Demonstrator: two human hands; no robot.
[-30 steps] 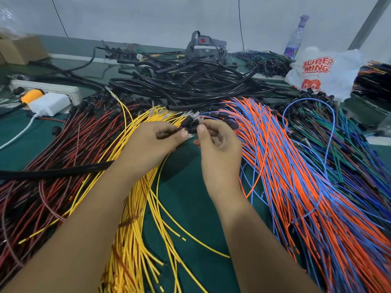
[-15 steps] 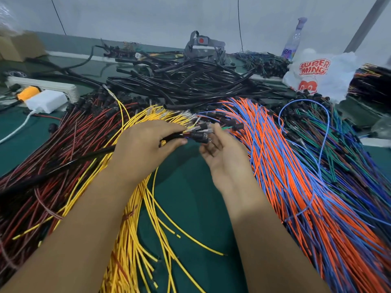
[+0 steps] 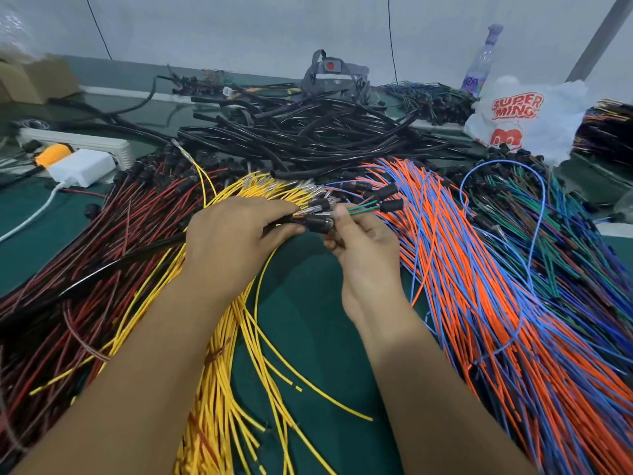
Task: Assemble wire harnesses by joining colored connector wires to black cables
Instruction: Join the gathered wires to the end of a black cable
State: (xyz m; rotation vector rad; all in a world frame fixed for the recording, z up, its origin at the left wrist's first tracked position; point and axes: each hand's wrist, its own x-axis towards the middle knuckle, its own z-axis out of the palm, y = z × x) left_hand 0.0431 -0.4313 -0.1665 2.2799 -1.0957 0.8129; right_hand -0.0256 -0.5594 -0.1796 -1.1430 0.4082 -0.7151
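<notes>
My left hand [image 3: 236,241] grips a black cable [image 3: 116,265] that trails off to the left, with a cluster of black connectors [image 3: 320,217] sticking out past its fingertips. My right hand [image 3: 363,248] pinches green and red connector wires [image 3: 363,207] just beside that cluster; those wires end in black connectors [image 3: 388,197] pointing right. Both hands hover over the green mat, between the yellow wire bundle [image 3: 222,389] and the orange and blue bundle [image 3: 496,303].
Red and black wires [image 3: 68,269] lie at left, green and blue wires [image 3: 565,234] at right. A heap of black cables [image 3: 308,132] fills the back. A power strip [image 3: 75,145] with a white adapter sits back left, a white plastic bag [image 3: 524,121] and a bottle [image 3: 479,63] back right.
My right hand, open under the connectors half a second ago, now pinches green and red wires. More connectors fan out to the right. The left hand keeps its hold on the black cable.
</notes>
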